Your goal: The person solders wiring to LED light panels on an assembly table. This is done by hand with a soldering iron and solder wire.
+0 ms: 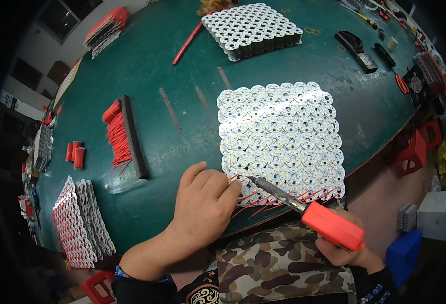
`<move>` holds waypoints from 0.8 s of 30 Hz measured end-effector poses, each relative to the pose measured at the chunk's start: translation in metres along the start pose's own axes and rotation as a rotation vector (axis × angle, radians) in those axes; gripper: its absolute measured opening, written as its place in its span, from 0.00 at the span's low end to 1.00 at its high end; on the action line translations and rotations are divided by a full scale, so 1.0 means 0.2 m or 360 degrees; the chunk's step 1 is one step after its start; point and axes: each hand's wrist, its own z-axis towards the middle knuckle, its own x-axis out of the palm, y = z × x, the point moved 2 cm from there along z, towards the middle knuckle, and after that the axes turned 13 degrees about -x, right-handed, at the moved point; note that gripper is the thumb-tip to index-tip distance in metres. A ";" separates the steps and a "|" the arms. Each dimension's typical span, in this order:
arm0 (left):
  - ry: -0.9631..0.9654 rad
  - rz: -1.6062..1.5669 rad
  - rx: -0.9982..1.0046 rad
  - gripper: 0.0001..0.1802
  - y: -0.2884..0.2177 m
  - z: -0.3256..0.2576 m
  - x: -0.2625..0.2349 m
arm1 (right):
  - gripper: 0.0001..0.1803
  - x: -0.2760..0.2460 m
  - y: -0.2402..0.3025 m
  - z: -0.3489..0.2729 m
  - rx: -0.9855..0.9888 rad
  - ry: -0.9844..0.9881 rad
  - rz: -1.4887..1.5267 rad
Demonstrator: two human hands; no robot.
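A white panel of joined round LED boards (282, 124) lies flat on the green table near its front edge. Short red wires (272, 204) stick out along the panel's nearest rows. My left hand (203, 205) rests at the panel's lower left corner, fingers curled and pinched at a thin red wire; the fingertips are partly hidden. In my right hand (342, 248) is a soldering iron (329, 225) with an orange-red handle, gripped from below. Its dark tip points left and reaches the boards just beside my left fingertips; whether it touches cannot be made out.
A thick stack of LED panels (253, 30) stands at the back. Left are loose red wires (117, 142) against a dark bar (133, 137), bundled red wires (77, 156) and wired panels (76, 223). A black tool (357, 50) lies back right. Red stools (410, 152) stand beyond the right edge.
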 end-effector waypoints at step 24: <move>-0.0378 0.0252 -0.1268 0.24 1.07 -0.52 -0.38 | 0.17 0.12 -0.12 -0.10 0.0459 -0.0671 0.0775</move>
